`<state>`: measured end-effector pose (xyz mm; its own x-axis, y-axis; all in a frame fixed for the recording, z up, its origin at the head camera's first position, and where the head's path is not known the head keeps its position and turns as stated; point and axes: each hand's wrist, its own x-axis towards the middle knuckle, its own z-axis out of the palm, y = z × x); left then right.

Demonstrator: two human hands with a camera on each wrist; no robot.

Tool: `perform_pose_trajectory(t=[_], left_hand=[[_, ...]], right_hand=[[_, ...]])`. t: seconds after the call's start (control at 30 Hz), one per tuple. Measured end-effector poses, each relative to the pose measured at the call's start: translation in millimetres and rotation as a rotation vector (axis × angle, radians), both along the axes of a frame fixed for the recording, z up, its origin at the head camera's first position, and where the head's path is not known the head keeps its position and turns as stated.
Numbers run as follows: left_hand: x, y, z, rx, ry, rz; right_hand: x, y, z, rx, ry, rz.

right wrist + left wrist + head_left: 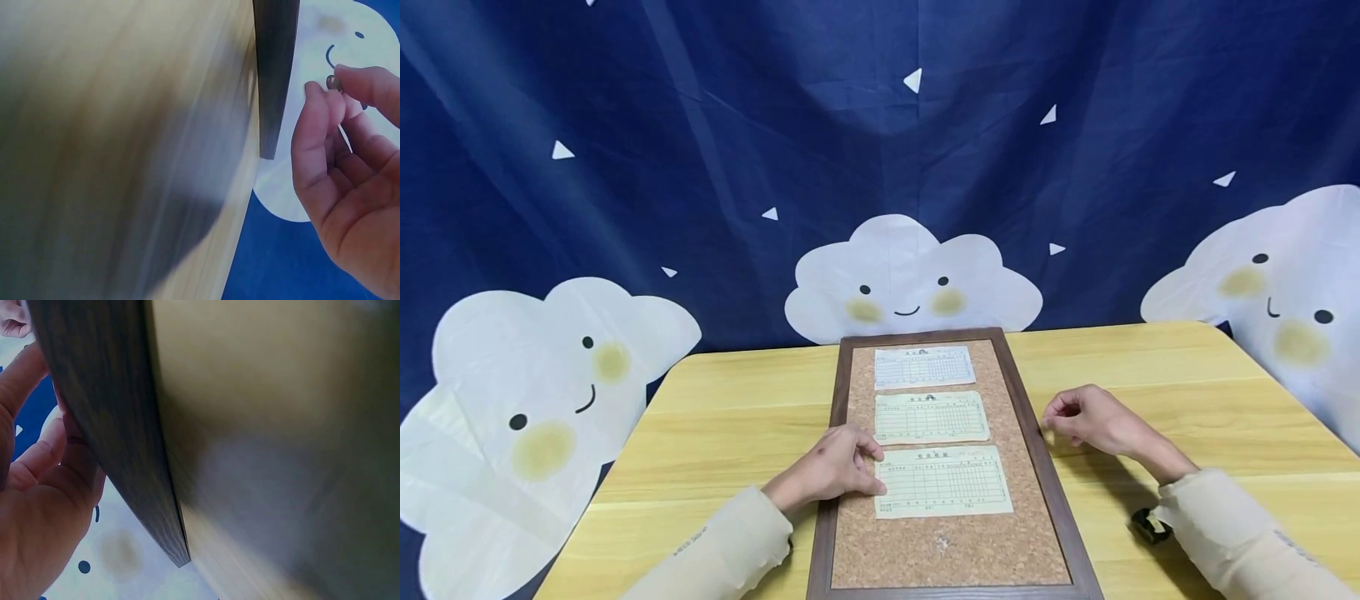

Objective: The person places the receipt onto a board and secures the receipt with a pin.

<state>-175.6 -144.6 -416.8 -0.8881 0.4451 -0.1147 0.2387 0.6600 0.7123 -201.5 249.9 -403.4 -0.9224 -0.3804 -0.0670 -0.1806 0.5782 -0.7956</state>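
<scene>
A cork board (955,558) in a dark wooden frame lies on the table, with three printed paper slips in a column. My left hand (831,467) reaches over the frame's left side. Its thumb and index finger, held apart, touch the left edge of the lowest slip (943,483). Small dark spots show at the top of the middle slip (932,419) and the top slip (923,371). Just right of the frame, my right hand (1093,421) hovers over the table. Between thumb and forefinger it pinches a small round metal thumbtack (334,82).
The light wooden table (730,417) extends on both sides of the board. Behind it hangs a dark blue curtain (850,125) printed with smiling clouds. A dark object (1150,527) sits at the right sleeve's cuff.
</scene>
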Motion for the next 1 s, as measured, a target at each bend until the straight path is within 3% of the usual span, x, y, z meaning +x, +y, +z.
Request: perform_pose_trajectory(t=[0.77,1.0], left_hand=[[-0.2,0.5,1.2,-0.011,0.018,-0.007],[-0.6,-0.5,0.7,-0.008,0.018,-0.007]], right_hand=[[-2.8,-25,4.7,-0.062,0.054,0.041],[-5.2,-29,5.2,-0.099,0.028,0.046]])
